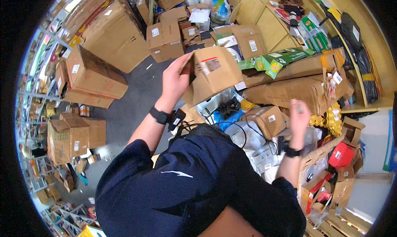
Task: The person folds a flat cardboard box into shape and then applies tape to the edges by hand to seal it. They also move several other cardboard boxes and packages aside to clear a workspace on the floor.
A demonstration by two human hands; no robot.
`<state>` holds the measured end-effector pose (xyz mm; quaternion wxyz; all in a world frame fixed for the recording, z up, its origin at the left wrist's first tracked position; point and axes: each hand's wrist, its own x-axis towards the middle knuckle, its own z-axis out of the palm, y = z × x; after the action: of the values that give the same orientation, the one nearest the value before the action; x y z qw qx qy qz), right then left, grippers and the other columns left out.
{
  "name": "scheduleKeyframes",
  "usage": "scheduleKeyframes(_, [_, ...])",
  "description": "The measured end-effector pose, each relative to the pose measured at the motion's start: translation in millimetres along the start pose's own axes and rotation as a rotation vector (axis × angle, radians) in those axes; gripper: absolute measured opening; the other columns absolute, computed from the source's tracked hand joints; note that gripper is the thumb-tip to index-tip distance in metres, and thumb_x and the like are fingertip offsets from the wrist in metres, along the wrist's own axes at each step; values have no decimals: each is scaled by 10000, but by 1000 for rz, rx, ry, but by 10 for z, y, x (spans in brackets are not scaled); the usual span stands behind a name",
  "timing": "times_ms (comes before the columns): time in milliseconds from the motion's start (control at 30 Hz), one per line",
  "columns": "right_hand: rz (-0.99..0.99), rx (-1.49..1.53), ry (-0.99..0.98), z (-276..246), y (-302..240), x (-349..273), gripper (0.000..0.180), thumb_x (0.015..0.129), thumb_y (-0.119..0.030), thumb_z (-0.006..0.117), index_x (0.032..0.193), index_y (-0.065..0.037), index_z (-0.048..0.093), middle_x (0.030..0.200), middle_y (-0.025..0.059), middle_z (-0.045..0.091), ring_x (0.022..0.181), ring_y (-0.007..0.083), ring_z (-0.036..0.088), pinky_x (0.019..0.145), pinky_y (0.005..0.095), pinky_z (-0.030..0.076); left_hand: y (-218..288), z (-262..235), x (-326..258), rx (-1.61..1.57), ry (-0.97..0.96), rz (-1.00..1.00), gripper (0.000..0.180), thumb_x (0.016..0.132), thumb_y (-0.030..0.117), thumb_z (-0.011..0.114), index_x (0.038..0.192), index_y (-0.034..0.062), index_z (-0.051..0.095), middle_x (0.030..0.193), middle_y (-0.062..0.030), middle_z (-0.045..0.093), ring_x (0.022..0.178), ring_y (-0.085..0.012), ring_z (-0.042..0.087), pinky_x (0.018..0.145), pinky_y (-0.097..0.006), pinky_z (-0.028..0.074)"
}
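My left hand (174, 77) grips the left side of a brown cardboard box (215, 73) with a red-and-white label, held up and tilted above the heap of goods. My right hand (298, 117) hovers lower to the right, blurred, over a small brown box (268, 120) and clear plastic bags (252, 140); whether it holds anything I cannot tell. Both wrists wear black bands. My dark blue top fills the lower middle.
Stacked cardboard cartons (111, 30) stand at left and rear on a grey floor (128, 108). Long flat cartons (289, 88), green packets (275, 61) and yellow items (328, 119) lie at right. Wooden shelving (264, 17) is behind; metal racks (41, 71) stand far left.
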<state>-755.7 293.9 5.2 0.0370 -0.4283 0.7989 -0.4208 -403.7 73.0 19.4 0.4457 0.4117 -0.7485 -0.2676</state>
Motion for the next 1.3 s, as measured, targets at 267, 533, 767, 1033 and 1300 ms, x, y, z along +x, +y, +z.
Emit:
scheduleKeyframes(267, [-254,340,-174,893,-1922,-338,220,746,-111,760,915,-25,648,896,131,645,804,251,645,735,312,513,36,-166,104,169,62,229,497,734,-61,543,1213,62,597,1128,-160,637,1034,-326,617,887,-375,502])
scheduleKeyframes(533, [-394,166,-241,1529,-2651,-371,338,743,-244,775,962,-32,630,952,119,631,854,288,633,744,350,510,-188,-724,157,223,121,309,555,671,-87,538,1201,61,604,1092,-133,649,981,-300,632,820,-373,524])
scheduleKeyframes(767, [-550,-35,-351,2008,-3104,-621,356,727,-176,755,1043,-100,610,979,87,599,829,307,634,690,378,521,-600,-1263,161,160,95,246,559,697,-84,527,1233,65,589,1138,-169,633,1046,-321,616,895,-377,497])
scheduleKeyframes(1033, [-745,36,-590,2156,-3070,-756,268,703,15,628,944,-99,603,876,76,611,804,323,630,658,385,508,-924,-1440,180,67,-70,178,532,733,-69,543,1236,100,582,1146,-145,634,1045,-335,613,897,-375,500])
scheduleKeyframes(1300, [-778,105,-288,1667,-2556,-619,323,659,104,569,918,-74,647,853,95,611,752,289,635,624,365,517,-271,-1048,-29,249,337,372,390,655,43,770,997,69,585,1018,-122,557,922,-309,537,804,-383,440])
